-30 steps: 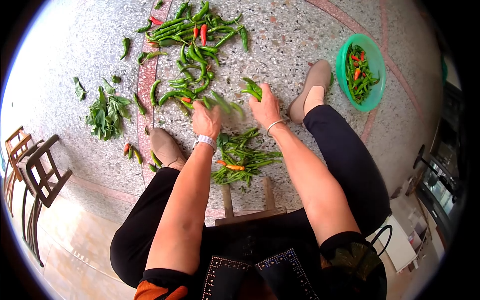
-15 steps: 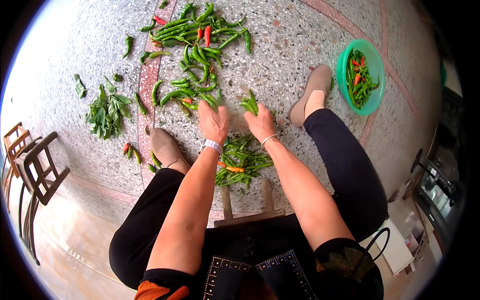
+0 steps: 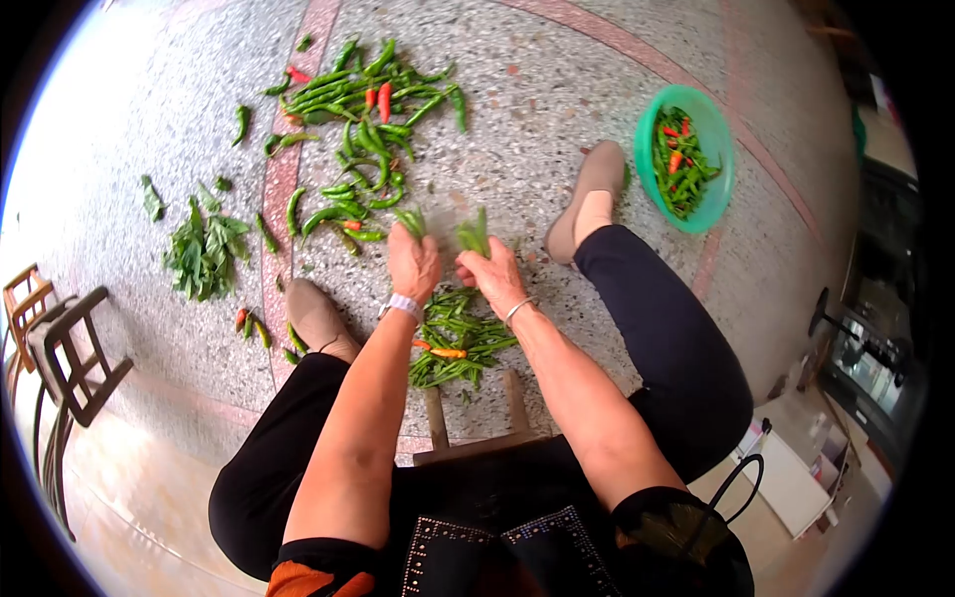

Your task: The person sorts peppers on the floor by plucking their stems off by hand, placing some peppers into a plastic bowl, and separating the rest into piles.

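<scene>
My left hand [image 3: 413, 264] is closed around green chili peppers [image 3: 409, 221], which poke out past its fingers and are smeared by motion. Beside it, my right hand [image 3: 494, 271] grips another small bunch of green chilies [image 3: 474, 234], also blurred. Below both hands, between my feet, lies a heap of thin green chilies [image 3: 463, 333] with an orange chili [image 3: 448, 353] on top. Farther out on the speckled floor is a loose pile of larger green chilies [image 3: 338, 95], with a red chili [image 3: 385, 102] among them.
A green plastic bowl [image 3: 731, 169] holding green and red chilies stands to the right, past my right shoe [image 3: 587, 194]. Leafy greens [image 3: 204, 254] lie at the left, near my left shoe [image 3: 316, 310]. A wooden stool [image 3: 70, 353] stands at the far left.
The view has shifted, so the floor and bowl appear farther left and a little lower. My hands have drawn slightly nearer each other, each still holding chilies.
</scene>
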Tool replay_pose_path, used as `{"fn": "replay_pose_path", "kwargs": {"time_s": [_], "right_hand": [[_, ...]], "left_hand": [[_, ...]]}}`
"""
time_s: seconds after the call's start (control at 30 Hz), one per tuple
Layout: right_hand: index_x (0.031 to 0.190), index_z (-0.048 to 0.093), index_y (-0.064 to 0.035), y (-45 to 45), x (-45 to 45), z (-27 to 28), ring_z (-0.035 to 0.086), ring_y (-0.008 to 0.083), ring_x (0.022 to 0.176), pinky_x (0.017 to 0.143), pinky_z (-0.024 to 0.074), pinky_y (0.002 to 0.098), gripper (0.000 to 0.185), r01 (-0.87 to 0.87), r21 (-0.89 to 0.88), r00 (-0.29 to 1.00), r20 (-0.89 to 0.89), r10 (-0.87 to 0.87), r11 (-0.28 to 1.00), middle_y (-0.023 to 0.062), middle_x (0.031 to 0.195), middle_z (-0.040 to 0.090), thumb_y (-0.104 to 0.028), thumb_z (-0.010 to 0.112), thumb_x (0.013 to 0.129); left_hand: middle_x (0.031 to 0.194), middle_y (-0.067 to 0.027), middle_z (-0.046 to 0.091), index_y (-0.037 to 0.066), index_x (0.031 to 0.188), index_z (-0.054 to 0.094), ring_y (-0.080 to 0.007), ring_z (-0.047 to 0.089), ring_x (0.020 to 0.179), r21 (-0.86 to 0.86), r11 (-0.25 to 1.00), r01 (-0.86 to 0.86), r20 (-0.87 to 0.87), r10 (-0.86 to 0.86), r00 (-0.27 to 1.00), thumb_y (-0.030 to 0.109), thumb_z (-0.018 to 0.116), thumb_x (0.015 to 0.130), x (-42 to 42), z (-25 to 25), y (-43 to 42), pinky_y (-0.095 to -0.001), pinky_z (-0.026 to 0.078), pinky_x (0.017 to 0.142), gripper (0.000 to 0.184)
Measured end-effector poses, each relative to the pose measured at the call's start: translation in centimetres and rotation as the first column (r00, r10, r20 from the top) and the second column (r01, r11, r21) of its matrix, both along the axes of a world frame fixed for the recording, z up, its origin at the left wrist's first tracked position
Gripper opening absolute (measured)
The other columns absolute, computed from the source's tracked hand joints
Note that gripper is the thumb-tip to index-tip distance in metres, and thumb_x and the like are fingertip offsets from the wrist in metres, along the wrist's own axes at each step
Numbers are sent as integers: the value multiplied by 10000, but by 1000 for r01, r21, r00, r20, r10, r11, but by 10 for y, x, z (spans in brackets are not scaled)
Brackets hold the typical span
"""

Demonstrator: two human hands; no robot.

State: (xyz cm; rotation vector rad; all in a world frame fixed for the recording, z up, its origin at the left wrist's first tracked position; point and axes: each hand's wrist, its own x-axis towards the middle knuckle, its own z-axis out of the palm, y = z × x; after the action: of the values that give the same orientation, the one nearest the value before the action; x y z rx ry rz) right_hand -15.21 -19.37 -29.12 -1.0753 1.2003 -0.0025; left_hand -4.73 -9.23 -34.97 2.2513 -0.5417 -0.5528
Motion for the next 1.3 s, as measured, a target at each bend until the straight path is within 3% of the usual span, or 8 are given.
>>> {"fn": "replay_pose_path", "kwargs": {"time_s": [0.07,0.1,0.4,0.57,0.77,1.07,1.27,1.3], "right_hand": [[1093,562,19,-5,0,6,656,166,719,618,543,292,280,-38,32,999,23,37,999,101,881,668,-142,617,871],[1086,567,20,-5,2,13,650,161,701,615,538,288,273,-19,22,998,52,18,1000,100,866,667,-139,613,868],[942,544,48,-36,-15,79,625,230,631,581,502,378,312,-256,-182,955,106,278,949,165,739,627,-207,626,782],[1059,505,67,-29,-24,106,677,363,835,727,516,435,427,-430,-560,888,-122,443,708,263,868,663,-253,670,830],[1111,433,82,5,-41,187,647,474,874,765,526,513,350,-515,-669,827,-223,516,535,314,895,646,-14,546,794],[1058,489,72,-6,-48,239,626,468,847,772,521,479,428,-412,-837,757,-94,646,360,286,911,625,-160,674,750],[1120,493,47,-13,-50,299,639,210,700,573,529,337,577,-296,-834,748,100,656,465,140,914,638,-207,794,699],[1126,481,56,-5,-52,315,665,303,780,652,546,375,567,-325,-851,752,32,658,412,202,963,639,-207,769,714]], "left_hand": [[782,-207,548,-22,973,456,-363,559,716,-121,985,-119,-331,73,941,137,546,864,-4,6,-1,-455,461,681,213],[831,-76,560,5,952,471,-141,554,763,-164,975,-149,-525,41,850,133,559,913,-4,29,-7,-304,457,624,160],[1046,-44,627,46,1178,550,-138,620,930,-320,901,-294,-863,-149,482,100,540,895,-13,138,-24,-292,529,801,288],[1060,-45,619,32,1240,522,-132,601,902,-400,872,-281,-831,-216,512,263,630,939,-38,196,-31,-279,517,757,395],[942,-28,636,49,1069,577,-146,616,820,-408,797,-444,-876,-205,437,257,674,932,-56,225,-24,-303,518,721,267],[899,-20,632,79,1003,619,-139,615,813,-613,679,-405,-751,-339,567,233,626,953,-47,265,-16,-297,525,711,162],[1002,-71,654,25,1077,610,-168,635,909,-691,605,-395,-709,-461,534,203,588,981,-51,337,-9,-308,541,774,204],[1011,-70,653,27,1084,608,-169,634,917,-704,593,-390,-695,-461,552,202,584,985,-49,337,-6,-311,539,781,202]]}}
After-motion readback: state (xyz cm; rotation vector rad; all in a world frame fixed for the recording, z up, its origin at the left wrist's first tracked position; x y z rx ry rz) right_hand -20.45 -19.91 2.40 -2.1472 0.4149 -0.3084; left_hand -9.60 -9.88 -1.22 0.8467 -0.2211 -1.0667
